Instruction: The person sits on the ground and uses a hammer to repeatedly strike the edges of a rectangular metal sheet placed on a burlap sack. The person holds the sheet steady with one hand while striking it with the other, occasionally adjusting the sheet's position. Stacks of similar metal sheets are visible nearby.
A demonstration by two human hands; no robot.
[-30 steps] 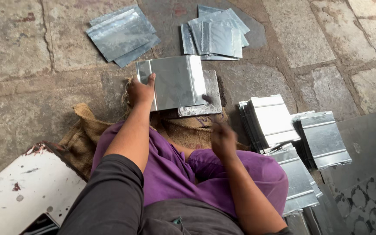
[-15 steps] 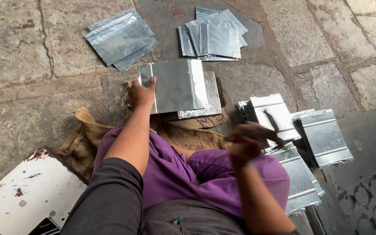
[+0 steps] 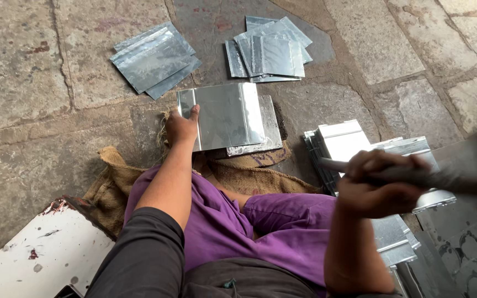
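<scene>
My left hand (image 3: 180, 126) pins the top metal sheet (image 3: 224, 115) at its left edge, thumb over the face, fingers pressed flat on it, not wrapped. That sheet lies on a second sheet (image 3: 269, 129), both resting on the burlap sack (image 3: 238, 171) just in front of my knees. My right hand (image 3: 379, 190) is a fist clamped on a tool handle (image 3: 415, 176), raised to the right of the sheet; the tool's head is motion-blurred, so I cannot tell its shape.

Relative to the sheet: 2 loose piles of cut sheets lie beyond it on the stone floor (image 3: 23, 66), one pile (image 3: 153, 58) far-left, one pile (image 3: 271, 49) far-centre. A stack of folded pieces (image 3: 349, 143) stands just right of it. A white board (image 3: 34, 254) sits near-left, beside my leg.

Risks, my judgement:
- Thumb sits on the work face; a strike landing left hits it.
- Sack is soft; the sheet could skid off the lower one.
- Cut edges are sharp under bare fingers.
</scene>
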